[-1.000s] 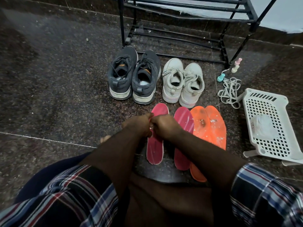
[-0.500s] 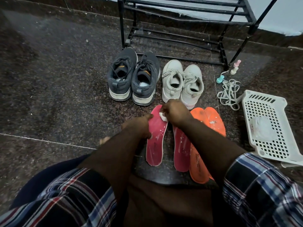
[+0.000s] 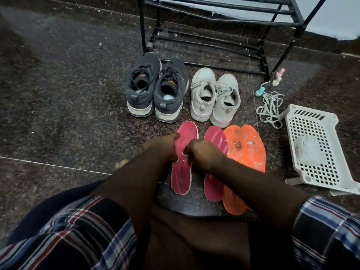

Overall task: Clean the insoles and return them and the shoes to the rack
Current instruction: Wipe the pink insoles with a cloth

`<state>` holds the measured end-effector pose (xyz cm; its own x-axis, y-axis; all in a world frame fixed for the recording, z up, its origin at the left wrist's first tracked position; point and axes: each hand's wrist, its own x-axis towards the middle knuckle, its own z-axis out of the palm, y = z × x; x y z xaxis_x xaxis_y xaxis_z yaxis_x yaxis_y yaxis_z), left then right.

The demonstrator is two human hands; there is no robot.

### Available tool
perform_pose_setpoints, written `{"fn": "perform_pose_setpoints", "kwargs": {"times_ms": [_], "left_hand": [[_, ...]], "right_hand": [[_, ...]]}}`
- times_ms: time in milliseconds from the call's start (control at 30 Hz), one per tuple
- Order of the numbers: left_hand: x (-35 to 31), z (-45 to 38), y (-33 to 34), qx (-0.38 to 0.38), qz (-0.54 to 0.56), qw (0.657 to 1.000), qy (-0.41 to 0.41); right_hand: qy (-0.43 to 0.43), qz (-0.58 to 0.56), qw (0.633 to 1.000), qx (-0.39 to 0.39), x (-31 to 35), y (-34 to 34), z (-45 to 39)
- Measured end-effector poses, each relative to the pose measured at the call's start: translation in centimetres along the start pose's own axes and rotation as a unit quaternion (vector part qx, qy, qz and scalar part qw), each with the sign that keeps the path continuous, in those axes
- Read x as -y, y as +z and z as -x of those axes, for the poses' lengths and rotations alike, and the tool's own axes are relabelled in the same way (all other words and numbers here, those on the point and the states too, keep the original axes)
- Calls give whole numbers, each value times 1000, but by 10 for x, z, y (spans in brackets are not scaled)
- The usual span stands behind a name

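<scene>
Left hand (image 3: 163,148): fingers holding left pink insole (image 3: 183,160) edge. Right hand (image 3: 204,154): curled, pinching white wipe (image 3: 184,154) onto it.

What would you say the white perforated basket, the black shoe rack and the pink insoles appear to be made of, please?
White perforated basket: moulded plastic, judging by the even grid of holes and the slightly glossy rim. Black shoe rack: probably painted metal tubing, with thin straight bars and a dull sheen. Pink insoles: likely foam with a matte fabric-like top, thin and flat, streaked with white marks.
</scene>
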<state>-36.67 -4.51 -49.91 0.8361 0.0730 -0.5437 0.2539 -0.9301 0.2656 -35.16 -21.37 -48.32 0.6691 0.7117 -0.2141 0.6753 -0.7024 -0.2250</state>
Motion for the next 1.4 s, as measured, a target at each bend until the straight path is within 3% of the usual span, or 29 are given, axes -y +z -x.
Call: {"fn": "perform_pose_setpoints", "kwargs": {"times_ms": [233, 433, 600, 767, 967, 1200, 1400], "left_hand": [[1, 0, 1, 1, -3, 1000, 8], [0, -1, -1, 5, 7, 1000, 11], [2, -1, 0, 5, -5, 1000, 9], [3, -1, -1, 4, 3, 1000, 10], [2, 0, -1, 4, 3, 1000, 6], [2, 1, -2, 13, 11, 1000, 6], [2, -2, -2, 8, 11, 1000, 15]], "right_hand": [[120, 79, 988, -56, -25, -16, -30], [74, 32, 997, -15, -14, -12, -22], [158, 19, 984, -86, -26, -19, -51], [184, 11, 977, -108, -23, -18, -55], [97, -30, 994, -37, -24, -9, -39], [169, -10, 980, -101, -14, -16, -55], [24, -46, 999, -13, -5, 4, -27]]}}
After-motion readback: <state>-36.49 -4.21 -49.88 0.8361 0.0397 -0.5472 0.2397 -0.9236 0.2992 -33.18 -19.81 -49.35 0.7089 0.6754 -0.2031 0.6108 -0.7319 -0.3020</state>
